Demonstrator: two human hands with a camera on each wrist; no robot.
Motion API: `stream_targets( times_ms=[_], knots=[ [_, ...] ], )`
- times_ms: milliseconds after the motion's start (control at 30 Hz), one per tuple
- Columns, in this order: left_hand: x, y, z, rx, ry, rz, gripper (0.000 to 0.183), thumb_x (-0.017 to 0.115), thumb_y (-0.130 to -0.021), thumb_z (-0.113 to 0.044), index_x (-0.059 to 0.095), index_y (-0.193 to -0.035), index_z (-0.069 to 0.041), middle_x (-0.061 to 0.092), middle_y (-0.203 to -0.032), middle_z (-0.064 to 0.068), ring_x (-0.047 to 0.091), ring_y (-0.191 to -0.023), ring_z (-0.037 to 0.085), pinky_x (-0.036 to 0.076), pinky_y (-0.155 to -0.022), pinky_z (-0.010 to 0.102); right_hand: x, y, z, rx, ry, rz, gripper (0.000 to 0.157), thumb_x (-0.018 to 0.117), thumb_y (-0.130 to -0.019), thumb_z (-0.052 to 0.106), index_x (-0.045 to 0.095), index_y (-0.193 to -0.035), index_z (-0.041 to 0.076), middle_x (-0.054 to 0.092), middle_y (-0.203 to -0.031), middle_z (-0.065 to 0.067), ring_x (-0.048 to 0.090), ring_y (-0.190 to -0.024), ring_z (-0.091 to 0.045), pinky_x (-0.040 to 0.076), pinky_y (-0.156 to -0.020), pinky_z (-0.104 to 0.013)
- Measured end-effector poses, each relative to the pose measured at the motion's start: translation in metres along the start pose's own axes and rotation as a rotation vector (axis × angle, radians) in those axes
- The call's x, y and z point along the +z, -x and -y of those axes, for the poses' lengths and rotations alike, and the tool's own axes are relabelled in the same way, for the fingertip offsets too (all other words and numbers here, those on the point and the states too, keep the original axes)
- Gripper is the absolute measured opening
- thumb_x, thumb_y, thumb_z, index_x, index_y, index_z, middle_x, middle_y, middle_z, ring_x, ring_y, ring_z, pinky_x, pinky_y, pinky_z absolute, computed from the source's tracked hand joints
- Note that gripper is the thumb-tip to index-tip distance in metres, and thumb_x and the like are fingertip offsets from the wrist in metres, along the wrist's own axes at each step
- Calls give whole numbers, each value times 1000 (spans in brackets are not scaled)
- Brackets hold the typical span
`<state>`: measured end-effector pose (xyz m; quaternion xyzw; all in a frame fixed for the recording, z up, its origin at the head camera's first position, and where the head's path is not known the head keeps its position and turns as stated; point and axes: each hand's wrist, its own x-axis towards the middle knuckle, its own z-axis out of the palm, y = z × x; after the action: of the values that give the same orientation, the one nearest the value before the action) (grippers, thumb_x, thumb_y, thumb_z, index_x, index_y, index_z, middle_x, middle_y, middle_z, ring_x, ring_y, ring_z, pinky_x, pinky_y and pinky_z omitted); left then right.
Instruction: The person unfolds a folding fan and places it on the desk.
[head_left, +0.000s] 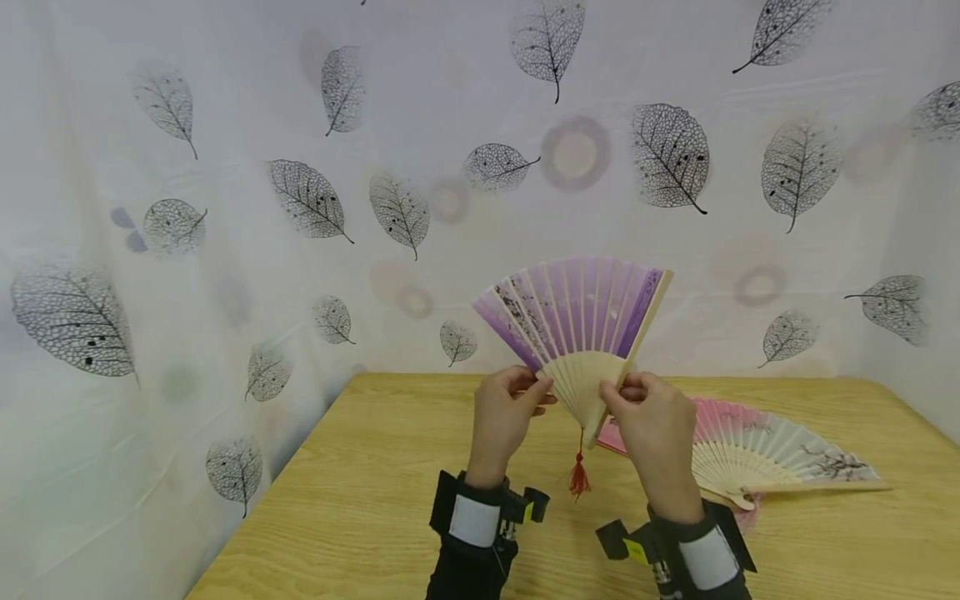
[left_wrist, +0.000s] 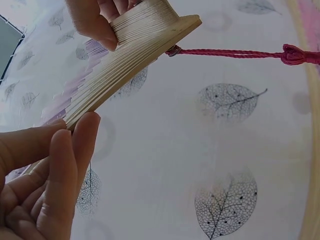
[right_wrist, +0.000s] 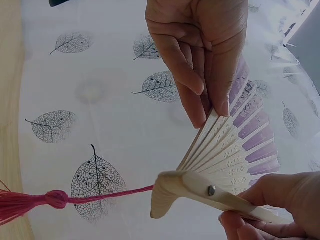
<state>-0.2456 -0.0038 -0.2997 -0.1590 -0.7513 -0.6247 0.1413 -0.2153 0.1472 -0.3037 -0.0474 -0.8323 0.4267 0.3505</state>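
Note:
A purple folding fan (head_left: 577, 312) with pale slats is spread wide above the table, its pivot end pointing down. My left hand (head_left: 506, 417) pinches the slats near the fan's left edge between thumb and fingers. On the other side, my right hand (head_left: 656, 429) grips the thick right guard stick. From the pivot hangs a red tassel (head_left: 578, 477) on a cord, also seen beside the rivet in the right wrist view. Dark flower prints show on the purple leaf. A pink and white folding fan (head_left: 780, 442) lies spread on the table, right of and partly behind my right forearm.
The wooden table (head_left: 360, 500) runs back to a white curtain (head_left: 420, 100) printed with dark leaves. Something flat and pink (head_left: 612, 435) shows on the table just left of my right hand. Each wrist wears a strapped camera mount.

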Motion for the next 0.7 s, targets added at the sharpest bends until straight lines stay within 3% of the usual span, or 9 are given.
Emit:
stream_targets(
  times_ms=[367,700],
  knots=[
    [-1,1,2,9,0,1,24,60,-82,-21,66,-92,1,68,-84,16,63,-66,11,55,-60,25,0,1,0,-2,-4,-4,27,65,-78,24,67,-84,-2,68,-72,-17,59,-51,-12,52,-49,-33],
    [-3,1,1,9,13,-14,23,60,-82,-20,65,-92,1,68,-84,17,63,-67,12,55,-60,25,-1,1,0,25,-21,-24,26,64,-78,23,67,-83,-2,68,-71,-16,59,-51,-11,49,-44,-22]
  ],
)
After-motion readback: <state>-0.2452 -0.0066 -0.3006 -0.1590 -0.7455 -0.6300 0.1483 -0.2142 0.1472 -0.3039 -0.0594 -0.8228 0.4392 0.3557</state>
